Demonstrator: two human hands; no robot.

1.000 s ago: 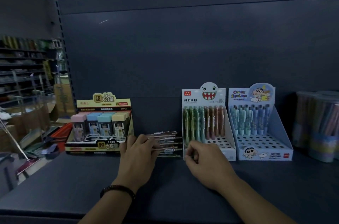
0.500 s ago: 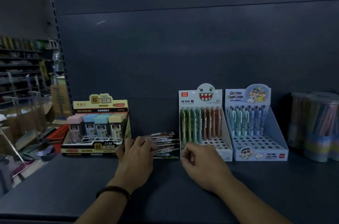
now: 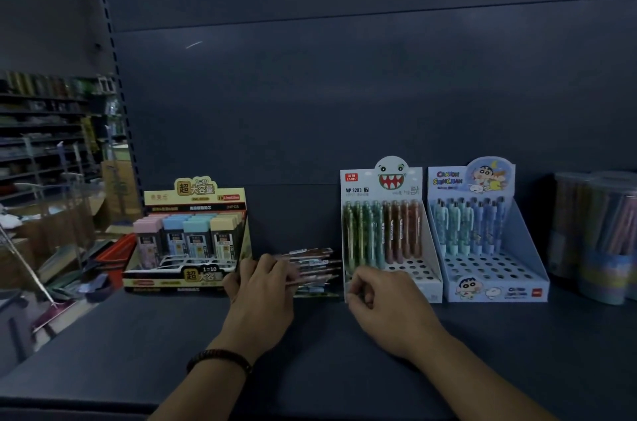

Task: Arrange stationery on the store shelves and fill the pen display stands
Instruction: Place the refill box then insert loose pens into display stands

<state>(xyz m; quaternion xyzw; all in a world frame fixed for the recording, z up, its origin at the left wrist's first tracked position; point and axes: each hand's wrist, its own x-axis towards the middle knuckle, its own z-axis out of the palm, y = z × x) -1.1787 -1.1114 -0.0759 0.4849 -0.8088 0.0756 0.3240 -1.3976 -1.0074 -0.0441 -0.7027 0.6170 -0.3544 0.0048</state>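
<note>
My left hand (image 3: 263, 293) grips a bundle of brown pens (image 3: 312, 265) that point right, just above the dark shelf (image 3: 310, 362). My right hand (image 3: 382, 303) is curled at the front left corner of the white monster-face pen stand (image 3: 429, 250); whether it pinches a pen there I cannot tell. That stand holds green and brown pens in its back rows, and its front holes are bare. Right of it stands a blue cartoon pen stand (image 3: 524, 248) with blue pens at the back.
A yellow display box of pastel lead cases (image 3: 193, 237) stands left of my left hand. Clear tubs of pencils (image 3: 596, 234) sit at the far right. The shelf back panel rises behind everything. Other store shelves and boxes lie far left, beyond the shelf end.
Both hands stay almost where they were; the view shifts slightly. My left hand keeps its hold on the pens.
</note>
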